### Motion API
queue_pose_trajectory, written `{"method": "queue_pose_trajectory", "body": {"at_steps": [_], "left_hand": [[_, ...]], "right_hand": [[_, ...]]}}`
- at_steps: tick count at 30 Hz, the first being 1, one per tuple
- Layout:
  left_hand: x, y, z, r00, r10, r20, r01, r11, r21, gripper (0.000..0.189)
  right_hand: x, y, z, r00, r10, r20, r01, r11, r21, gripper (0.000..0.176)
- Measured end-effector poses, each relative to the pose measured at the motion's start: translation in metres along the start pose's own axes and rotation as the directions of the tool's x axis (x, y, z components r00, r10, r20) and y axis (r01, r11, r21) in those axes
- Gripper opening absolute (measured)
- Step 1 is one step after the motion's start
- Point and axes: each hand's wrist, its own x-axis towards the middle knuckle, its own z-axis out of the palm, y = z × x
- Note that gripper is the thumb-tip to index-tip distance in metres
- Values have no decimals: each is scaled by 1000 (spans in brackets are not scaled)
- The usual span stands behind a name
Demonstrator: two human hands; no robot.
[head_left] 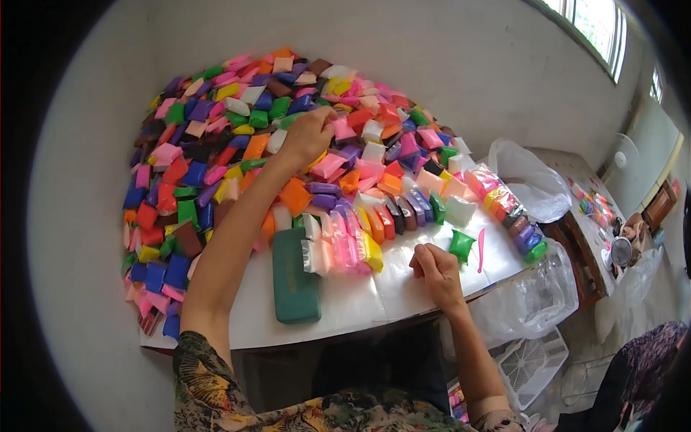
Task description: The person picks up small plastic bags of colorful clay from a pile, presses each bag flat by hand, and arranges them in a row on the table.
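Observation:
My left hand (309, 135) is stretched over a large heap of small coloured soft packets (196, 173). Its fingers are curled closed beside a pink packet (343, 130), and what they hold, if anything, is hidden. Low over the white table top (353, 302), my right hand (437, 273) is closed like a fist, its inside out of sight. Just right of it lie a green packet (461, 245) and a pink plastic tool (481, 250). Left of it, a row of packets standing on edge (389, 219) curves towards pink and white ones beside a dark green case (296, 281).
A clear bag of stacked coloured packets (505, 209) lies at the table's right side. Clear plastic bags (536, 180) sit behind it and hang over the front edge. A white plastic basket (531, 367) stands below. Another person's patterned sleeve (640, 367) shows at lower right.

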Motion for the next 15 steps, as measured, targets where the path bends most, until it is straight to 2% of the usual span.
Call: {"method": "queue_pose_trajectory", "body": {"at_steps": [4, 7, 8, 11, 14, 15], "left_hand": [[36, -15, 42, 993, 113, 43, -116, 990, 85, 29], [52, -13, 69, 987, 157, 46, -163, 942, 293, 29], [55, -14, 77, 983, 179, 40, -181, 914, 363, 29], [66, -20, 93, 996, 79, 45, -91, 914, 395, 28], [71, -6, 89, 986, -124, 114, 68, 912, 404, 33], [69, -6, 92, 991, -93, 94, 50, 923, 380, 32]], "right_hand": [[4, 3, -10, 992, 122, 32, -125, 979, 162, 43], [4, 7, -7, 998, 56, 25, -60, 983, 175, 42], [4, 5, -7, 996, 80, 30, -84, 982, 169, 41], [3, 2, -7, 992, 123, 40, -128, 979, 159, 39], [3, 2, -7, 995, 92, 42, -97, 986, 134, 39], [3, 2, -6, 994, 100, 41, -104, 986, 128, 39]]}}
